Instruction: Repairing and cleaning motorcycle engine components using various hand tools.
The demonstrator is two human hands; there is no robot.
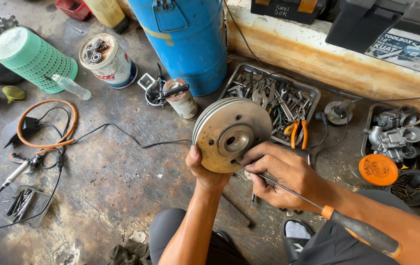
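My left hand (206, 170) grips the lower left edge of a round metal disc-shaped part (231, 133) with a raised hub and several small holes, holding it tilted on edge above the concrete floor. My right hand (282, 175) holds a long screwdriver (318, 202) by its thin shaft. The orange and black handle trails back along my right forearm. The tip touches the disc's lower face near a hole.
A metal tray of wrenches and orange-handled pliers (273, 100) lies behind the disc. A blue drum (185, 39), a tin can (108, 60), a green basket (32, 58), a carburetor in a tray (396, 133), an orange lid (378, 170) and cables (48, 125) surround me.
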